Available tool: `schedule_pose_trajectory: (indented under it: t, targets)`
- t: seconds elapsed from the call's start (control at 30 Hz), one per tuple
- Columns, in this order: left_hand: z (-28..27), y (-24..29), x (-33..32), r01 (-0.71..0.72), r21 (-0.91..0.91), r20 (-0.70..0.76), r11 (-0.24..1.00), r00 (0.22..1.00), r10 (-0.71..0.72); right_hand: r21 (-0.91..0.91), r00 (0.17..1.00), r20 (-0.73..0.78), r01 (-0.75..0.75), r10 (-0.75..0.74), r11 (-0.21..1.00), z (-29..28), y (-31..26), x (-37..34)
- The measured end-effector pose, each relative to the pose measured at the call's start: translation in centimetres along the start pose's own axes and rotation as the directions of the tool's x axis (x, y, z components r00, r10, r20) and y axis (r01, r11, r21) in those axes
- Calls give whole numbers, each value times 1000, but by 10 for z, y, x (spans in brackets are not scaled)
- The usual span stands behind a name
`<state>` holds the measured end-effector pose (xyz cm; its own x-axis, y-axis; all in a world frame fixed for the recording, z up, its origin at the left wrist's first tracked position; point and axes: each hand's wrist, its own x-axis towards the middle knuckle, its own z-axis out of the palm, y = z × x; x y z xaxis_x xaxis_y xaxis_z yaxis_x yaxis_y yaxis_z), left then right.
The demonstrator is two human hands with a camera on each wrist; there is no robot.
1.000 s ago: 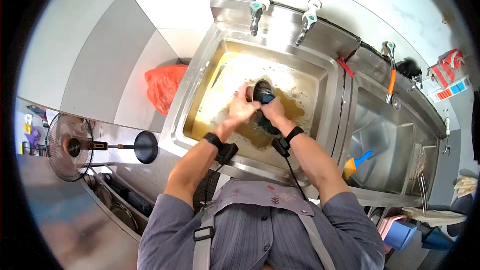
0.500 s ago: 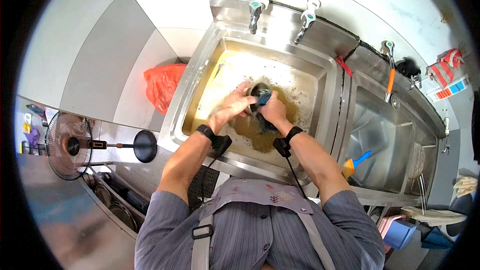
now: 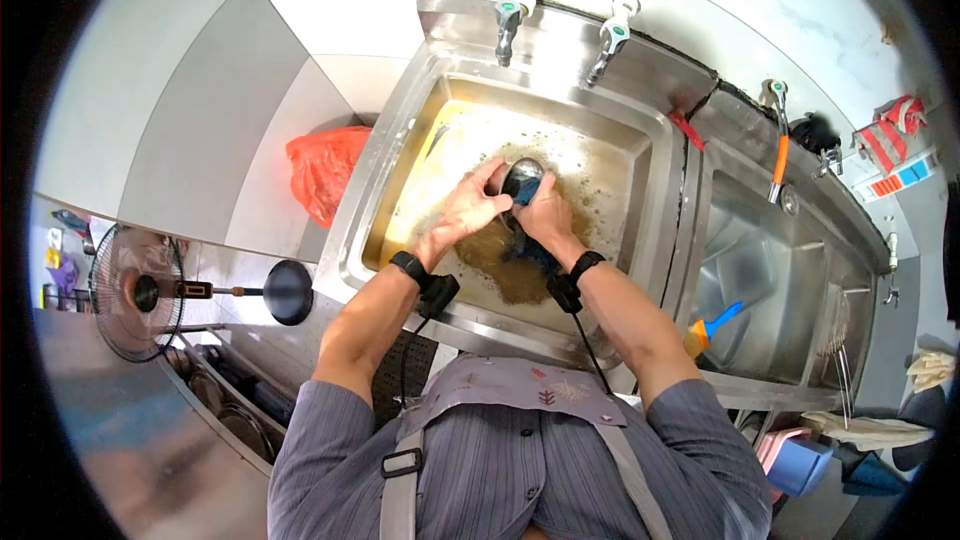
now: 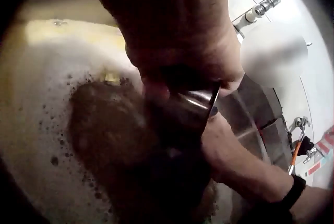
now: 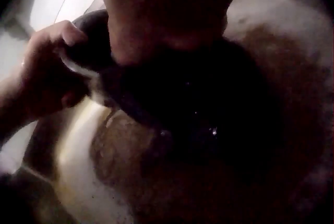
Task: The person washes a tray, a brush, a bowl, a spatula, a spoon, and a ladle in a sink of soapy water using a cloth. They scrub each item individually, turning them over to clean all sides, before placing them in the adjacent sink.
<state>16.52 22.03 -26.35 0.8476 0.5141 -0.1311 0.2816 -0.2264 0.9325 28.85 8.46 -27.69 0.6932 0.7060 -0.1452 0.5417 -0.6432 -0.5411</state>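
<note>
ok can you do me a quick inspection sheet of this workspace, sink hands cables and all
Surface: metal sink, murky brown water in its basin
Job's things: shiny metal cup with dark cloth at its mouth
Clutter: red plastic bag beside the sink; blue-handled tool at the neighbouring sink
Hands: left hand holds the cup; right hand grips the cloth
Cables: one black cable hanging from each wrist device
Surroundings: two taps on the wall behind the sink; standing fan off to the left
</note>
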Motion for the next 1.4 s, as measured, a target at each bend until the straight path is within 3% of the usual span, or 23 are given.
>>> schedule_pose_trajectory:
  t: [0.03, 0.07, 0.1, 0.13, 0.17, 0.2, 0.27, 0.3, 0.33, 0.37, 0.4, 0.43, 0.47, 0.57, 0.6, 0.67, 0.87, 0.93, 1.03, 1.1, 1.17, 1.23, 1.4]
  targets:
    - [2, 6, -1, 2, 67, -60, 998, 998, 2, 99, 994, 64, -97, 91, 990, -1, -1, 4]
    - [3, 12, -2, 8, 136, -118, 991, 993, 8, 98, 994, 64, -98, 92, 990, 1, -3, 3]
    - [7, 38, -16, 33, 214, -202, 976, 979, 11, 264, 968, 101, -249, 230, 932, 7, -6, 5]
    - [18, 31, -16, 28, 216, -199, 976, 980, 16, 417, 921, 161, -389, 354, 822, 19, 1, 11]
    - [30, 23, -17, 40, 261, -251, 965, 967, 28, 547, 867, 371, -493, 331, 677, 32, 11, 21]
    - [36, 22, -19, 56, 304, -303, 951, 952, 40, 545, 866, 372, -496, 335, 676, 35, 13, 16]
    - [31, 19, -18, 111, 336, -269, 935, 963, -18, 695, 918, 366, -377, 151, 612, 42, 14, 5]
    - [27, 18, -21, 126, 325, -206, 937, 977, -60, 612, 934, 335, -314, 121, 726, 51, 24, 10]
    - [22, 14, -19, 138, 316, -144, 939, 985, -96, 613, 933, 338, -315, 120, 725, 35, 12, 4]
    - [23, -7, -13, 100, 353, -167, 930, 985, -42, 374, 938, 291, -292, 188, 880, 17, 1, -1]
    - [18, -1, -14, 101, 355, -167, 930, 985, -43, 100, 944, 225, -268, 240, 958, 4, -8, -6]
    - [11, 11, -15, 161, 119, -61, 980, 986, -155, 53, 971, 174, -175, 164, 983, 3, -3, -4]
    - [6, 23, -17, 242, -117, 69, 963, 969, -235, 53, 972, 174, -172, 160, 984, 2, 2, -4]
    - [-1, 21, -16, 308, -274, 158, 911, 949, -273, -161, 988, 67, 146, -136, 976, -5, 12, -2]
    - [-3, 27, -16, 306, -277, 157, 911, 949, -272, -164, 988, 67, 147, -138, 975, -8, 14, -3]
    - [-11, 38, -14, 415, -174, 254, 893, 895, -366, -180, 958, 4, 284, -288, 942, -14, 15, -3]
    - [-17, 19, -9, 452, -199, 393, 869, 849, -352, -231, 832, -52, 528, -552, 817, -23, 9, -7]
    - [-20, 15, -6, 471, -224, 424, 853, 835, -350, -234, 831, -57, 527, -553, 817, -21, 3, -5]
    - [-23, 17, -3, 536, -122, 462, 835, 776, -430, -244, 854, -73, 485, -515, 840, -14, 1, 1]
    - [-19, 25, -10, 512, -146, 344, 846, 828, -442, -248, 876, -85, 443, -475, 862, -6, -2, 7]
    - [-16, 37, -18, 498, -165, 302, 851, 847, -437, -261, 970, -54, 215, -236, 941, 2, -4, 15]
    - [-10, 34, -20, 439, -237, 223, 867, 893, -391, -266, 981, -56, 164, -186, 950, 2, -6, 19]
    - [-1, 38, -17, 466, -201, 65, 862, 884, -463, -239, 995, -69, 55, -73, 969, 3, -6, 17]
